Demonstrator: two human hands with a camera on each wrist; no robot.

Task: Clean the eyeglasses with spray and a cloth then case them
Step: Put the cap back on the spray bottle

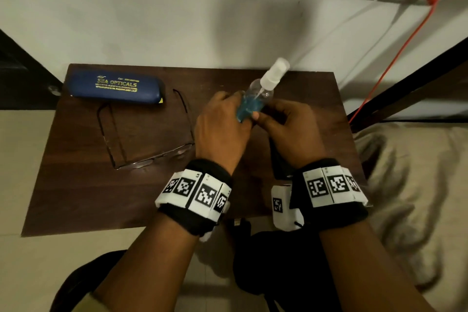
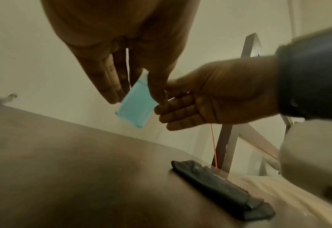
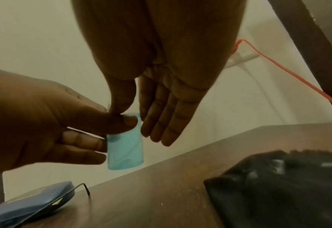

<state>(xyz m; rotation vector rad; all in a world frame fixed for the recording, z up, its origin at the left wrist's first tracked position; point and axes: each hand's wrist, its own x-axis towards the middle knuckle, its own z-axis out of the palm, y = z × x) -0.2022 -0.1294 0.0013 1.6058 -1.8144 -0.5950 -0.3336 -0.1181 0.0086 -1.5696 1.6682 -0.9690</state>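
A clear spray bottle with blue liquid and a white spray head hangs tilted above the table's middle. My left hand pinches its lower body between thumb and fingers. My right hand holds the same bottle from the other side, thumb in front and nearly straight fingers behind. The eyeglasses lie unfolded on the table, left of my hands. The blue case lies shut at the back left. A black cloth lies folded under my right wrist.
The small dark wooden table stands against a pale wall. An orange cable runs down the wall at the right. Light bedding lies beyond the table's right edge. A dark bag sits below the front edge.
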